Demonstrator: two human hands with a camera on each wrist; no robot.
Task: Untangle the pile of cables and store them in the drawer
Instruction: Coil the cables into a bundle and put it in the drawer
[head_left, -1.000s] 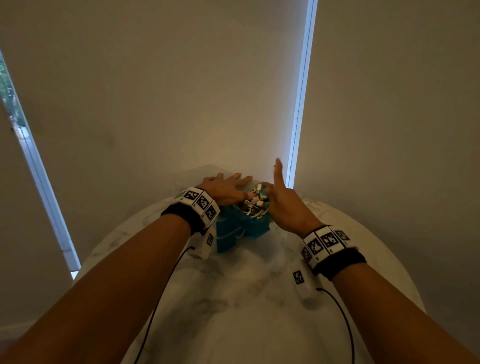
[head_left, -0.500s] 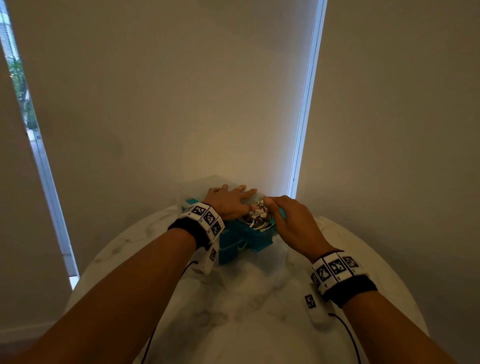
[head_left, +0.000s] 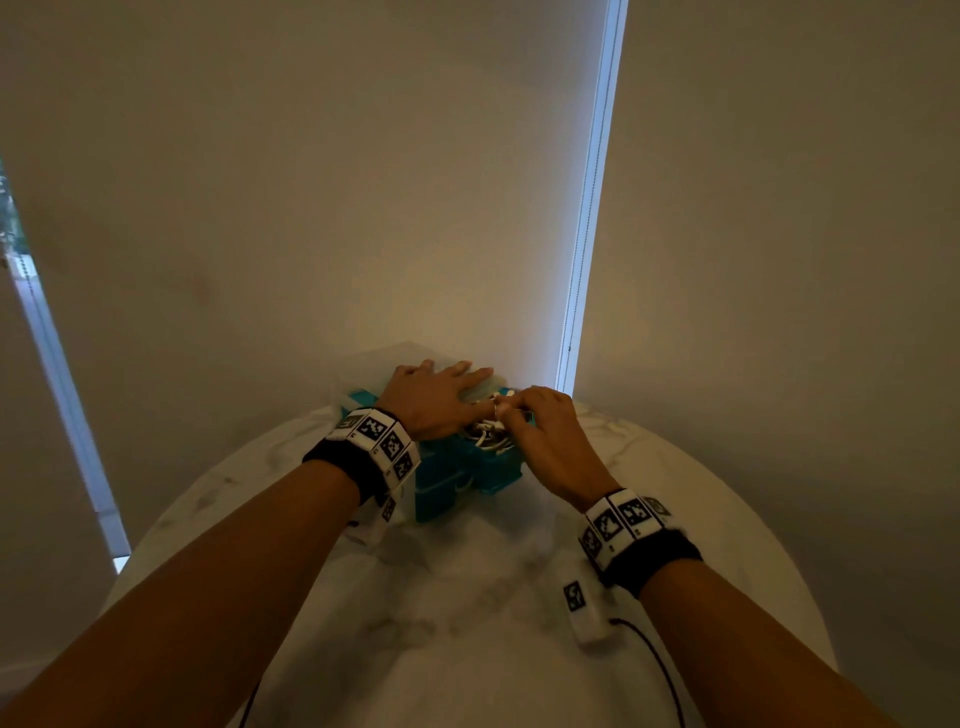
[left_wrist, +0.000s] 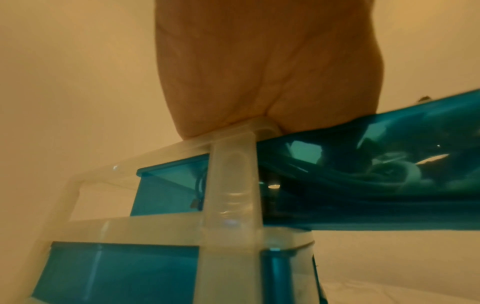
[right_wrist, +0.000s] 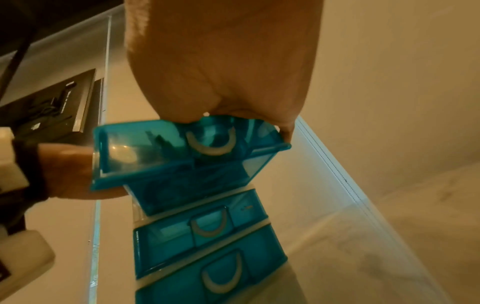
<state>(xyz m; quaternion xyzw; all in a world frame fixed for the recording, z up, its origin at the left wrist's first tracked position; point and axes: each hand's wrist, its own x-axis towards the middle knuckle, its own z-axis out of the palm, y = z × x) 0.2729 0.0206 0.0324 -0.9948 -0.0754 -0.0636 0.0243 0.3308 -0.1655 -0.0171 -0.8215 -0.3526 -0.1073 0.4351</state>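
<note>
A small clear-framed drawer unit (head_left: 441, 493) with teal drawers stands at the far side of the table. Its top drawer (head_left: 498, 467) is pulled out toward me and holds a bundle of white cables (head_left: 485, 436). My left hand (head_left: 431, 400) lies flat on the unit's top, fingers spread; the left wrist view shows the palm (left_wrist: 259, 72) pressing on the frame (left_wrist: 228, 185). My right hand (head_left: 545, 431) hovers over the open drawer, fingers curled down and pinching the cables. In the right wrist view the palm (right_wrist: 221, 61) covers the drawer (right_wrist: 155, 156), hiding the fingers.
The unit sits on a round white marble table (head_left: 467, 597) close to a wall of drawn blinds, with a bright window strip (head_left: 592, 208) behind it. Two lower drawers (right_wrist: 207, 232) are pushed in. Thin black leads run from both wristbands.
My right hand, which stood open with fingers raised beside the drawer, has dropped onto the cables and curled round them. The left hand has stayed on the unit's top.
</note>
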